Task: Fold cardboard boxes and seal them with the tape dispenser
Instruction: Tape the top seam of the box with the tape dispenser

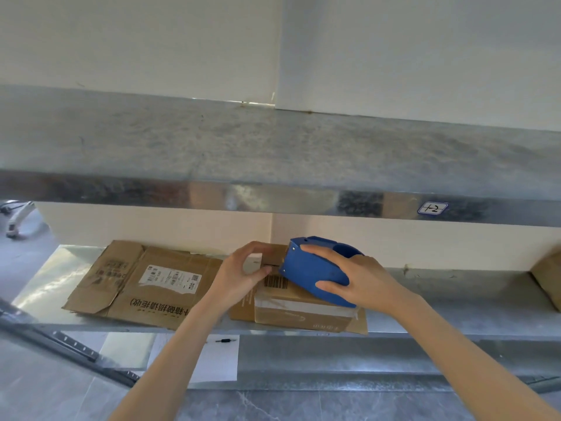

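A small folded cardboard box (299, 311) with a barcode label and a strip of tape on its front stands on the lower metal shelf (455, 299). My right hand (356, 279) grips a blue tape dispenser (312, 268) resting on the box's top, its front end at the seam. My left hand (239, 276) holds the box's left top edge, fingers curled over it and thumb by the seam. A flattened cardboard box (145, 284) with a white shipping label lies to the left on the same shelf.
An upper metal shelf (273, 153) with a small handwritten label (432, 208) overhangs the work area. Another cardboard box's corner (548, 278) shows at the right edge. White paper with a pen (225, 340) lies below. A dark metal rail (66, 344) runs at lower left.
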`<state>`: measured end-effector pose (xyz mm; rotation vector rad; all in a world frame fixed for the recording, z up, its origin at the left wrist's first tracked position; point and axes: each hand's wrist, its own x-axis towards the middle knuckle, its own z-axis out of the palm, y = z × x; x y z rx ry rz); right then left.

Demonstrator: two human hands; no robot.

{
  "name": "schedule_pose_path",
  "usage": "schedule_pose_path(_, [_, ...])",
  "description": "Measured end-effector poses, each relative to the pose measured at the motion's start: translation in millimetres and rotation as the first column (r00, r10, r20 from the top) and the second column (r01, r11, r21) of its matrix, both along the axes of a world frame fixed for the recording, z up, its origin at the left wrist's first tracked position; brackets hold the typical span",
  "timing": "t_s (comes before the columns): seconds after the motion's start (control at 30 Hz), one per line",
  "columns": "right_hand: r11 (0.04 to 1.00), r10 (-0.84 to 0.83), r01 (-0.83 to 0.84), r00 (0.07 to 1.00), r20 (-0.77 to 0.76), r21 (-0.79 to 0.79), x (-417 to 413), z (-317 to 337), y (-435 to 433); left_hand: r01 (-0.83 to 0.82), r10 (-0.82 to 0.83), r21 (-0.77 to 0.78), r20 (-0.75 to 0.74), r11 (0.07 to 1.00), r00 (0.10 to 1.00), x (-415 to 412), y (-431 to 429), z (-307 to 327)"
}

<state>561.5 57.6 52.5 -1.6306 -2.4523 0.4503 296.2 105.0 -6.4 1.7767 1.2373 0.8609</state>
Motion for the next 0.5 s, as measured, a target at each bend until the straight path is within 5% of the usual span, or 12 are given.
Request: schedule_pose_path(0.5, [0.991, 0.058, -0.063, 0.997, 0.049, 0.116, 1, 11, -12, 0.187, -0.177, -0.089, 0.112, 0.978, 0.978, 32, 22, 43])
